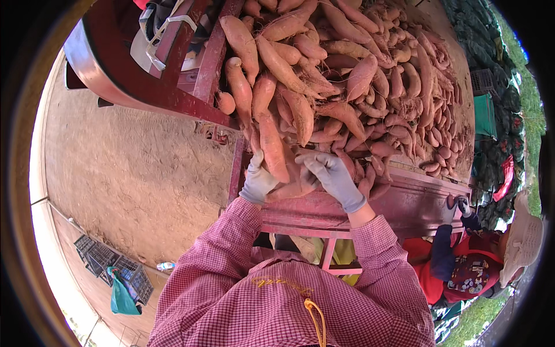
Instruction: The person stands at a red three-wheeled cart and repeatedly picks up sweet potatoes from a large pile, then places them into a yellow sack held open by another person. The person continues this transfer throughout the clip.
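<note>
A long sweet potato [273, 149] points down towards me, with my left hand [259, 181] in a pale work glove gripping its left side near the lower end. Close to it on the right, my gloved right hand [331, 175] has its fingers bent inward. Blur between the hands hides whether those right fingers pinch anything. Under the hands lies another sweet potato [295, 188], partly covered and smeared by motion. Just beyond them a big heap of sweet potatoes [342, 82] with stringy roots rests on a red metal sorting machine [303, 217].
A red metal frame [173, 97] juts out at upper left. Beside the machine on the right, a co-worker in a wide-brimmed hat [522, 238] has gloved hands at its edge. Black plastic crates [104, 260] stand on the dirt ground [143, 173]. Dark filled sacks [472, 39] line the far right.
</note>
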`<state>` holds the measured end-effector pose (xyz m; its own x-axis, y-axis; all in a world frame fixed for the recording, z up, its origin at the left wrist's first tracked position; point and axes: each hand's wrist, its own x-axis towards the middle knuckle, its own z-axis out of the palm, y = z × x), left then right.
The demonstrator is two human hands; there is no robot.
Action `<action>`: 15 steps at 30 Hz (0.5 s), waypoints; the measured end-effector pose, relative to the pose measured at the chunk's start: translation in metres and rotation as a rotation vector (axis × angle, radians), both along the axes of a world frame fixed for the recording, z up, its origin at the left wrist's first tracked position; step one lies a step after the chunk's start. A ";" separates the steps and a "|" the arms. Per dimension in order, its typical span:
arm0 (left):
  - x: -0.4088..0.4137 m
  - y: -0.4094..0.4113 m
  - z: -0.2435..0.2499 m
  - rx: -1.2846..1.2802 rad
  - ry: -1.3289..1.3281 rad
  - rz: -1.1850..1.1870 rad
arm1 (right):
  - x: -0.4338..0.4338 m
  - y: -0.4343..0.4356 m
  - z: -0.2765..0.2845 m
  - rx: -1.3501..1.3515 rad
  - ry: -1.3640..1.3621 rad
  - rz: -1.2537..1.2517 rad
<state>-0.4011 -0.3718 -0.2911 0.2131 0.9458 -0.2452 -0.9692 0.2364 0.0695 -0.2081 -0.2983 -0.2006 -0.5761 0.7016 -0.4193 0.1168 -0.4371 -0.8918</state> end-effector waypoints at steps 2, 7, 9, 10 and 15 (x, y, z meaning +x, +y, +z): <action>-0.008 -0.003 -0.013 0.006 -0.077 0.007 | -0.024 0.043 0.008 0.525 -0.269 -0.095; -0.016 -0.005 -0.006 0.049 -0.094 0.020 | -0.083 0.187 0.011 1.368 -0.715 -0.242; -0.017 -0.006 0.002 -0.018 -0.097 0.052 | -0.090 0.217 -0.014 1.248 -0.745 -0.191; -0.019 -0.009 0.003 -0.021 -0.087 0.043 | -0.090 0.224 -0.022 1.196 -0.732 -0.191; -0.032 -0.022 -0.010 0.084 -0.126 -0.024 | -0.038 0.182 -0.055 0.313 0.038 -0.469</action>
